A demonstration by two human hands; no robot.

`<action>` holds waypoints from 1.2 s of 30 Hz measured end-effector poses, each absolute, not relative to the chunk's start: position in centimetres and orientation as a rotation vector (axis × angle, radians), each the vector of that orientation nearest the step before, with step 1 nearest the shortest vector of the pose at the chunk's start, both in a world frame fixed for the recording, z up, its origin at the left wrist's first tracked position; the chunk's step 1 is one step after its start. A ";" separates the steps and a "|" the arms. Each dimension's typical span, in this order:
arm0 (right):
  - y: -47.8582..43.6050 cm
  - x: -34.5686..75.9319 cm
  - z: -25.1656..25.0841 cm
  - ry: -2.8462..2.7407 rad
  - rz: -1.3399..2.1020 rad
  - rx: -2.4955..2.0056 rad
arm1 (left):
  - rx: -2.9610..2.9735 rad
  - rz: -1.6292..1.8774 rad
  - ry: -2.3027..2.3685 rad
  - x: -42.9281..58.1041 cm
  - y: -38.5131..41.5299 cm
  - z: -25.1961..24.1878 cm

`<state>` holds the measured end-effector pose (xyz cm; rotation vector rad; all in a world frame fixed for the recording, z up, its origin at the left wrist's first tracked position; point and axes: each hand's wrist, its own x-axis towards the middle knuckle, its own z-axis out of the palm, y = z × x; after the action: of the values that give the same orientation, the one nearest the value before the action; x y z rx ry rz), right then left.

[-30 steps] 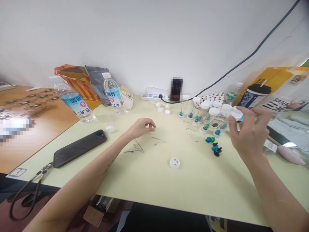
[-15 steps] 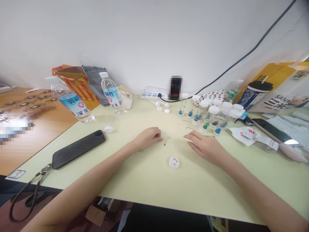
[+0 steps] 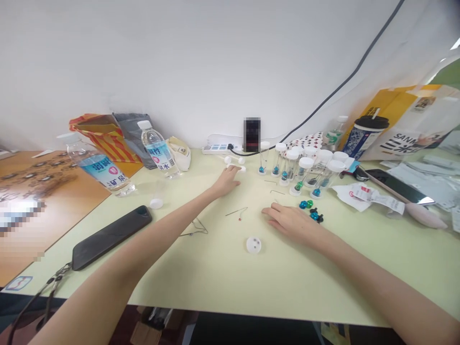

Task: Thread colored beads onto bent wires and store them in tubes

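Note:
My left hand (image 3: 226, 181) reaches far across the table, fingers stretched out and touching a white cap (image 3: 243, 169) in a small group of caps. My right hand (image 3: 287, 219) rests on the tabletop with its fingers extended and nothing visible in them. Between and below the hands lies a thin bent wire with a red bead (image 3: 239, 219). More bent wires (image 3: 201, 227) lie beside my left forearm. A round white cap (image 3: 253, 245) holds a few small dark pieces. Past my right hand are blue, green and black beads (image 3: 312, 212).
Several clear tubes with white lids (image 3: 283, 165) stand at the back right, near hooked wires (image 3: 276, 192). A black phone (image 3: 112, 237) and water bottles (image 3: 158, 148) are at left. A power strip (image 3: 219, 145), lidded cup (image 3: 364, 136) and paper bag (image 3: 409, 129) line the back.
My left hand has moved away from the red-beaded wire, forward to the caps, and its fingers have opened. The view has shifted, uncovering the beads near my right hand.

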<state>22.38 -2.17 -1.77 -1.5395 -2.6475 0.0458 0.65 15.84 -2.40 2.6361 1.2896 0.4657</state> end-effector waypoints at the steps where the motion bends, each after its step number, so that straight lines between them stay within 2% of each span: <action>1: -2.2 22.4 -1.7 -2.647 0.058 -1.546 | 2.663 0.440 1.267 1.4 16.6 -2.3; 5: -2.2 22.4 -1.6 -2.651 0.080 -1.574 | 2.713 0.346 1.275 3.2 18.2 -2.1; 11: -2.4 22.4 -1.6 -2.647 0.053 -1.566 | 2.699 0.248 1.323 2.3 16.4 -2.0; 23: -2.3 22.3 -1.8 -2.641 0.054 -1.571 | 2.443 0.229 1.322 -1.0 14.0 -0.5; 29: -2.3 22.4 -1.8 -2.638 0.083 -1.573 | 2.565 0.191 1.328 -1.5 13.5 0.0; 36: -2.5 22.1 -1.8 -2.634 0.081 -1.585 | 2.787 0.365 1.453 0.9 16.9 0.2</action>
<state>22.07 -2.45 -1.80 -1.5851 -2.6340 0.0807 0.85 16.87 0.20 2.7869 1.4526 0.3650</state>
